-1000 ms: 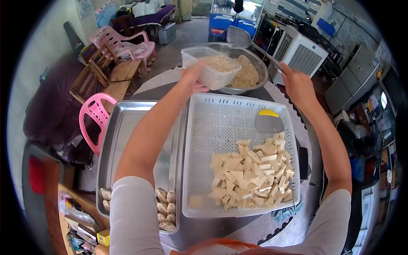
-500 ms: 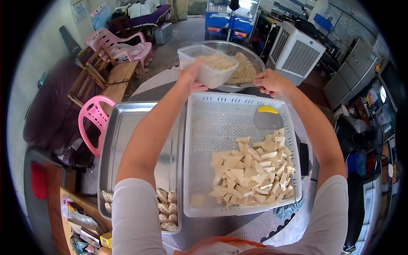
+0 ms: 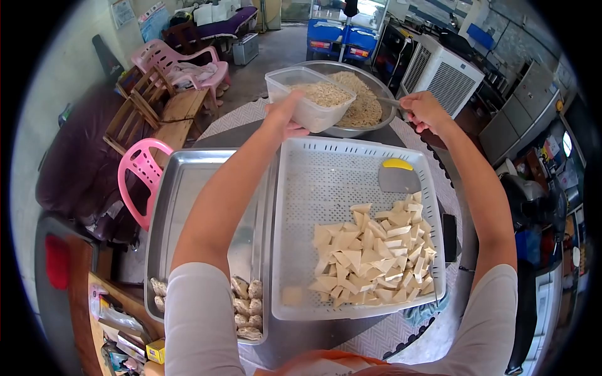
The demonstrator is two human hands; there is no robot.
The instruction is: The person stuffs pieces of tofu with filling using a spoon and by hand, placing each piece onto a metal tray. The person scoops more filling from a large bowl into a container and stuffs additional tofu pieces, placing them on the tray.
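My left hand (image 3: 285, 118) grips a clear plastic container (image 3: 313, 113), tilted over the near left side of a large metal bowl (image 3: 387, 116). Pale crumbly mixture (image 3: 326, 94) fills part of the container, and more of it lies in the bowl. At the bowl's right rim my right hand (image 3: 427, 113) is closed round the handle of a metal spoon (image 3: 390, 101). The spoon's far end is at the mixture, and its tip is hard to make out. Nearer me, a white perforated crate (image 3: 313, 182) holds many cut tofu pieces (image 3: 370, 254) and a yellow-handled scraper (image 3: 399, 178).
Left of the crate lies a metal tray (image 3: 207, 182) with several lumpy coated pieces (image 3: 248, 307) along its near end. A pink chair (image 3: 141, 169) stands beside the tray. Beyond the bowl at right is a white air cooler (image 3: 445, 72). A dark phone-like object (image 3: 449, 238) sits beside the crate.
My right hand has moved right with the spoon, from the bowl's near rim to its right rim. More mixture shows in the bowl. The container in my left hand has barely shifted.
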